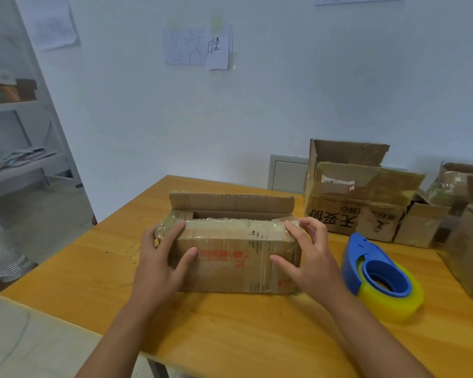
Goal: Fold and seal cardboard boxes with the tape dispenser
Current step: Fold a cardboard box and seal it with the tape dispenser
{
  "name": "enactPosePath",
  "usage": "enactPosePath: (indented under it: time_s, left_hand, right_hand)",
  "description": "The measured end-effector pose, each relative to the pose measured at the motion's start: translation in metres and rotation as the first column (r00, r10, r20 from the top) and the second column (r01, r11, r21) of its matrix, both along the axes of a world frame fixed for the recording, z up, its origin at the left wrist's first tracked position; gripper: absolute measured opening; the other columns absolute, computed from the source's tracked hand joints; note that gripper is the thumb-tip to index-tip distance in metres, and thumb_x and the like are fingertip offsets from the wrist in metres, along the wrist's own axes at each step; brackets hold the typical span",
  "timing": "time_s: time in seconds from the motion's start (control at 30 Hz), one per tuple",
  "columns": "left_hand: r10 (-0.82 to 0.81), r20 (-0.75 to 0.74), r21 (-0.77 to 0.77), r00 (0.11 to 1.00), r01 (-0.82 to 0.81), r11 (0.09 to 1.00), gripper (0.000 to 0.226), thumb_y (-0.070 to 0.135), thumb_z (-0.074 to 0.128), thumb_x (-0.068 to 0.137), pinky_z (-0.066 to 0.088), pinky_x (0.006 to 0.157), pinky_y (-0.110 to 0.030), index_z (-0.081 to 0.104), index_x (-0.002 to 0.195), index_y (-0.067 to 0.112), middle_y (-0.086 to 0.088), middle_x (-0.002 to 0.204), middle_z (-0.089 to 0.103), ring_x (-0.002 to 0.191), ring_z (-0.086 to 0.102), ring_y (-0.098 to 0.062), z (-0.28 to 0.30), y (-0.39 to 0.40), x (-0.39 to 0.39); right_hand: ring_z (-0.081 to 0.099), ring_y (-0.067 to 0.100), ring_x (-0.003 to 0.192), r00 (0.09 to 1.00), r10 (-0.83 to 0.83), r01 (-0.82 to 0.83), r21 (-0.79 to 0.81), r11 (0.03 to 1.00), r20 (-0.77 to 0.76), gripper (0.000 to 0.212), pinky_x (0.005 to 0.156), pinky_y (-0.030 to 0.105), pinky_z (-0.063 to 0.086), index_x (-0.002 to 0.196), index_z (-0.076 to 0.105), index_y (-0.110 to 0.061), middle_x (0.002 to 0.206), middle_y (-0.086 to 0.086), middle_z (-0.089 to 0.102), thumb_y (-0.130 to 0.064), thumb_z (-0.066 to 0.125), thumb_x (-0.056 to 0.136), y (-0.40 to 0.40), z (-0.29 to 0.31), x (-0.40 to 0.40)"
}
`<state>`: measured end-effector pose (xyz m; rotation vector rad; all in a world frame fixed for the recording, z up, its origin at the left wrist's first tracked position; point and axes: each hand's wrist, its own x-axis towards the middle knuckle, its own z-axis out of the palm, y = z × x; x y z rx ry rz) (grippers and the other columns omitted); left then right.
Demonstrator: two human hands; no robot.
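Resting on the wooden table (230, 336) is a small cardboard box (230, 257), worn and covered in old tape, with red print on its near side. Its near flap is folded down over the top, while the far flap (231, 204) is stood upright, so a gap into the box is left open between them. The box's left end is gripped by the left hand (159, 257), with the fingers laid over the top corner and the thumb pressed against the front face. The right end is held by the right hand (306, 257), thumb on the front face and fingers curled at the top corner. A blue tape dispenser (377, 271) loaded with a yellowish roll is set on the table just right of the right hand, untouched. Larger open cardboard boxes (361, 197) are gathered behind it along the table's far right.
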<state>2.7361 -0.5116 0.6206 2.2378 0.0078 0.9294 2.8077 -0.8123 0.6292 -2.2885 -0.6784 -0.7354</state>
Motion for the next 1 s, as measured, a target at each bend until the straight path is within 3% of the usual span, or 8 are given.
enactPosePath:
  time_s: [0.27,0.43,0.53,0.67,0.73,0.83,0.93,1.0]
  left_hand:
    - [-0.068,-0.021,-0.037,0.997,0.067,0.997,0.042,0.069,0.058,0.078,0.038,0.103,-0.037,0.066,0.106,0.039,0.016,0.156,0.017,0.134,0.026,-0.01,0.014,0.009,0.007]
    - [-0.143,-0.167,0.098,0.976,0.161,0.982,0.046,0.077,0.056,0.07,0.014,0.116,-0.048,0.067,0.097,0.041,0.015,0.165,0.002,0.15,-0.011,-0.004,0.039,0.028,0.022]
    - [-0.217,-0.235,0.086,0.947,0.242,0.966,0.049,0.077,0.059,0.068,0.013,0.116,-0.043,0.065,0.096,0.037,0.023,0.163,0.001,0.149,-0.013,0.0,0.046,0.034,0.028]
    - [-0.237,-0.285,0.061,0.929,0.264,0.963,0.054,0.085,0.055,0.068,0.045,0.102,-0.039,0.054,0.104,0.045,0.029,0.148,0.028,0.14,0.031,-0.009,0.05,0.031,0.029]
    - [-0.221,-0.256,0.096,0.941,0.252,0.963,0.051,0.085,0.052,0.072,0.043,0.099,-0.035,0.045,0.115,0.058,0.026,0.141,0.038,0.139,0.033,-0.006,0.047,0.029,0.028]
    - [-0.18,-0.267,0.183,0.947,0.234,0.955,0.062,0.081,0.045,0.078,0.036,0.101,-0.03,0.036,0.136,0.062,0.024,0.143,0.036,0.144,0.016,0.005,0.042,0.028,0.024]
    - [-0.069,-0.272,0.308,0.96,0.155,0.939,0.072,0.084,0.036,0.079,0.037,0.103,-0.032,0.047,0.14,0.048,0.017,0.143,0.039,0.144,0.018,0.0,0.039,0.027,0.025]
    - [0.005,-0.244,0.408,0.97,0.098,0.908,0.077,0.085,0.028,0.082,0.031,0.113,-0.038,0.052,0.14,0.04,0.01,0.146,0.043,0.147,0.02,-0.01,0.039,0.022,0.025]
  right_hand:
    - [0.014,0.003,0.147,0.965,0.108,-0.084,0.11,0.99,-0.239,0.051,0.107,0.033,0.031,0.108,0.057,-0.031,0.16,-0.025,0.0,-0.07,0.06,0.075,0.003,0.014,0.003]
    - [0.006,0.001,0.149,0.916,0.182,-0.178,0.045,0.983,-0.356,0.051,0.109,0.03,0.026,0.093,0.052,-0.028,0.162,-0.028,-0.004,-0.069,0.068,0.068,-0.001,0.035,0.016]
    - [0.019,0.002,0.143,0.918,0.213,-0.185,0.113,0.976,-0.333,0.053,0.11,0.03,0.03,0.095,0.053,-0.028,0.149,-0.03,0.014,-0.067,0.071,0.065,-0.002,0.035,0.015]
    - [0.038,-0.005,0.117,0.945,0.167,-0.137,0.124,0.983,-0.282,0.069,0.099,0.028,0.043,0.125,0.037,-0.046,0.125,-0.022,0.03,-0.068,0.067,0.066,0.002,0.034,0.011]
    - [0.039,-0.005,0.121,0.942,0.145,-0.118,0.104,0.988,-0.304,0.086,0.096,0.029,0.044,0.143,0.027,-0.046,0.122,-0.022,0.031,-0.069,0.063,0.069,0.002,0.032,0.01]
    - [0.018,0.004,0.143,0.95,0.079,-0.094,-0.036,0.995,-0.301,0.084,0.11,0.047,0.041,0.146,0.043,-0.028,0.126,-0.024,0.025,-0.074,0.052,0.076,-0.002,0.026,0.009]
    - [0.012,0.001,0.141,0.966,-0.005,-0.048,-0.199,0.979,-0.258,0.084,0.113,0.045,0.039,0.145,0.049,-0.02,0.147,-0.018,0.018,-0.076,0.034,0.084,0.0,0.033,0.004]
    - [-0.002,0.008,0.15,0.989,-0.042,-0.014,-0.369,0.929,-0.145,0.085,0.123,0.045,0.013,0.148,0.044,-0.02,0.162,-0.011,0.014,-0.075,0.015,0.09,0.007,0.04,0.0]
